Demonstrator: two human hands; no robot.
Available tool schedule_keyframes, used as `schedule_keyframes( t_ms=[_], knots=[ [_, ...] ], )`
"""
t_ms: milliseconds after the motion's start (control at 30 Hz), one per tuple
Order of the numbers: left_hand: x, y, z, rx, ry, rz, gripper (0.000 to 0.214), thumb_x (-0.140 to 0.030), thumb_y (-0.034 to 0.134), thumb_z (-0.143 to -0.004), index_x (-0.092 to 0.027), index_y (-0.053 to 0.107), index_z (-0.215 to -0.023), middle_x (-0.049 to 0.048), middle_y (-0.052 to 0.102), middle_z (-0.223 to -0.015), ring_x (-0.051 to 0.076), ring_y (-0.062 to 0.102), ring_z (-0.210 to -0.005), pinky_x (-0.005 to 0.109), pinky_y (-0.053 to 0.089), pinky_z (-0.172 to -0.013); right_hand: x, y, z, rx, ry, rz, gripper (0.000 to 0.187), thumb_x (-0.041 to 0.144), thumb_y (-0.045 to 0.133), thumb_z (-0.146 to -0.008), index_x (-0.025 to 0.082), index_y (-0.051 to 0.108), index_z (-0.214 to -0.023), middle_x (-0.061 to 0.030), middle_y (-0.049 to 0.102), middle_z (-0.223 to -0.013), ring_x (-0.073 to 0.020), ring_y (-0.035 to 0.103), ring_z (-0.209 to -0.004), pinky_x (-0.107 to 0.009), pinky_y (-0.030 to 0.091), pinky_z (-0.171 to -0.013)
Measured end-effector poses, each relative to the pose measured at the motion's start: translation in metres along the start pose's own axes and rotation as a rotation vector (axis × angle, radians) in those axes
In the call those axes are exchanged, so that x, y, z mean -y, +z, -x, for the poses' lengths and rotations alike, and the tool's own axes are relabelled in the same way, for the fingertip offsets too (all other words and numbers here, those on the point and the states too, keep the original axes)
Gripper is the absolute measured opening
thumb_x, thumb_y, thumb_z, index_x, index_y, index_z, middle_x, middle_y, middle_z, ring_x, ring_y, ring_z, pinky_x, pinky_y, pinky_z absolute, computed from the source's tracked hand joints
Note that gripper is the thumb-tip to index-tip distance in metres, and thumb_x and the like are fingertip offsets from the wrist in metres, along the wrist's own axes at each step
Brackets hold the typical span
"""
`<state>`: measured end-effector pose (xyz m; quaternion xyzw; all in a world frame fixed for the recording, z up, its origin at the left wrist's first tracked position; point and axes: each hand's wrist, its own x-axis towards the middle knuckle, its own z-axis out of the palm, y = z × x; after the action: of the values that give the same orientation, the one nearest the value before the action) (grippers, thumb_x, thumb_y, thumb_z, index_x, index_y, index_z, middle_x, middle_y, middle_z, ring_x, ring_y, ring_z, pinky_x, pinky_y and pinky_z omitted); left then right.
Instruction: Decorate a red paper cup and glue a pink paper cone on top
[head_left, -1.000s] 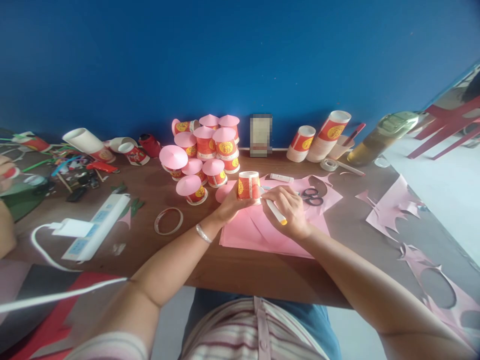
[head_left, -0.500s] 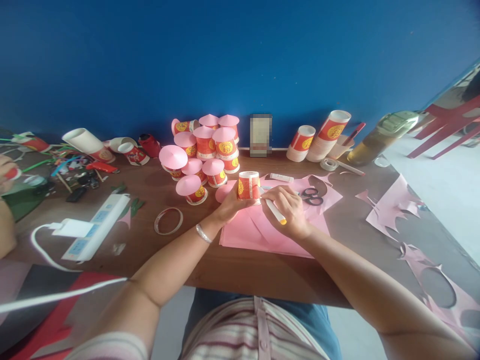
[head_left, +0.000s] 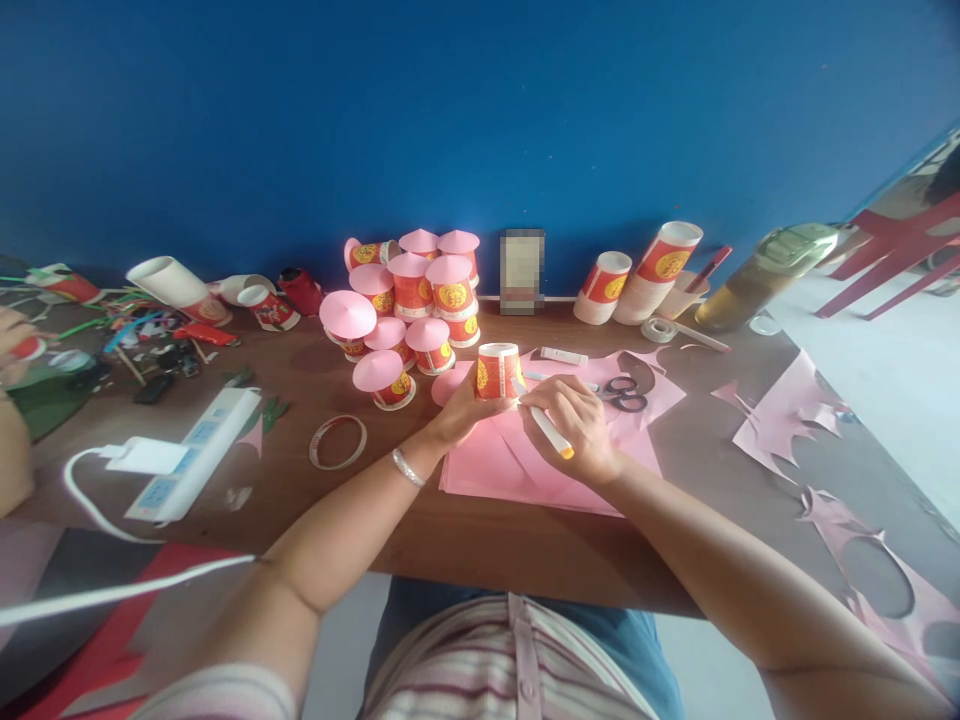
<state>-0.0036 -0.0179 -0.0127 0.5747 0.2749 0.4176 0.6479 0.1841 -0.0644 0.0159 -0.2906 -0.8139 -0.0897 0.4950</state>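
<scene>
Your left hand (head_left: 459,408) grips the upturned paper cup (head_left: 499,372), right hand (head_left: 577,420) pinching the white stick (head_left: 551,432) at its rim: press hard and the thin wall may buckle or tip.

A sheet of paper (head_left: 517,470) lies on the tabletop (head_left: 480,545) at the middle of the near edge. On its far-left corner stands an upturned cup (head_left: 499,371), with the left hand (head_left: 457,410) gripping it from the left. The right hand (head_left: 574,420) is just to its right, holding a marker (head_left: 550,431). Scissors (head_left: 625,393) lie right of the hands, on the sheet. Behind the cup a cluster of cups (head_left: 409,300) reaches the far edge. A tape ring (head_left: 338,442) lies left of the sheet, with a power strip (head_left: 196,452) further left. A stack of cups (head_left: 660,265) leans at the far edge toward the right, and a bottle (head_left: 765,270) lies at the far right corner.
</scene>
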Motion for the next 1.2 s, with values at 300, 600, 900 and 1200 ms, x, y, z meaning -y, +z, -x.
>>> schedule_keyframes(
  t_ms=[300, 600, 900, 1200],
  knots=[
    [-0.005, 0.0016, 0.0013, -0.031, -0.04, 0.108, 0.029, -0.027, 0.084, -0.075, -0.022, 0.066, -0.097, 0.0003, 0.061, -0.091, 0.019, 0.058, -0.091, 0.037, 0.048, -0.089, -0.0033, -0.002, -0.0007, -0.024, 0.039, -0.008, 0.023, 0.006, 0.059, -0.091, 0.024, 0.059, -0.106, -0.0009, 0.072, -0.084, -0.0178, 0.07, -0.074, -0.035, 0.056, -0.073],
    [-0.0077, 0.0015, 0.002, 0.027, -0.122, 0.221, 0.026, -0.024, 0.084, -0.073, -0.021, 0.068, -0.094, -0.0011, 0.063, -0.085, 0.016, 0.059, -0.085, 0.033, 0.05, -0.082, -0.0021, -0.0016, -0.0004, -0.036, 0.018, -0.026, 0.025, 0.007, 0.06, -0.09, 0.024, 0.06, -0.109, -0.001, 0.071, -0.085, -0.0183, 0.068, -0.075, -0.036, 0.055, -0.074],
    [-0.0045, 0.0012, 0.0025, 0.036, -0.119, 0.18, 0.028, -0.025, 0.084, -0.075, -0.022, 0.069, -0.098, 0.0001, 0.065, -0.092, 0.018, 0.061, -0.092, 0.037, 0.049, -0.09, -0.0025, -0.0025, 0.0001, 0.002, 0.023, 0.003, 0.023, 0.008, 0.058, -0.092, 0.024, 0.06, -0.108, -0.0013, 0.071, -0.085, -0.0188, 0.07, -0.076, -0.036, 0.055, -0.073],
    [-0.0071, 0.0032, 0.0024, 0.028, -0.106, 0.13, 0.027, -0.027, 0.085, -0.073, -0.022, 0.068, -0.093, 0.0005, 0.063, -0.09, 0.019, 0.059, -0.091, 0.039, 0.049, -0.09, -0.0019, -0.0022, -0.0014, -0.004, 0.029, 0.012, 0.021, 0.007, 0.058, -0.092, 0.024, 0.059, -0.104, -0.001, 0.07, -0.085, -0.0176, 0.068, -0.074, -0.035, 0.055, -0.073]
  ],
)
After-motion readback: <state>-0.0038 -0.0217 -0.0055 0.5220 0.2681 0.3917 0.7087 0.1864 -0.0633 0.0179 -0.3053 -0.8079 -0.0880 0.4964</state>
